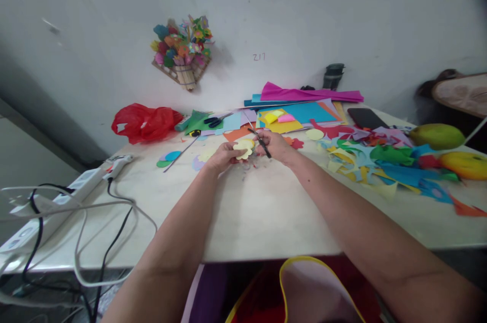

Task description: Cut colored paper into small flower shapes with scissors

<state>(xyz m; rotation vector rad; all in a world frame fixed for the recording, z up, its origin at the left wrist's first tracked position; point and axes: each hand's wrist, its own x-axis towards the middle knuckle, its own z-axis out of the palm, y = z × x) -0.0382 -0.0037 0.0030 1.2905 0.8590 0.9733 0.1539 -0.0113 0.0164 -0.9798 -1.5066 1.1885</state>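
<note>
My left hand (225, 155) pinches a pale yellow paper flower (243, 149) with a scalloped edge. A slim dark tool (262, 143) is in my right hand (274, 144), slanting close beside the flower; its exact kind is too blurred to tell. Both hands are above the middle of the white table. Just right of my right hand lies a red paper flower (297, 143), with a pale yellow paper disc (314, 134) farther right. To the left of my left hand are pale yellow and lilac cut-outs (198, 162), partly hidden by the hand.
Dark-handled scissors (215, 121) and coloured paper sheets (304, 110) lie at the back. Paper scraps (376, 158) spread across the right, near a phone (367, 118) and a mango (437, 136). A red plastic bag (144, 122) and a power strip (72, 193) with trailing cables occupy the left.
</note>
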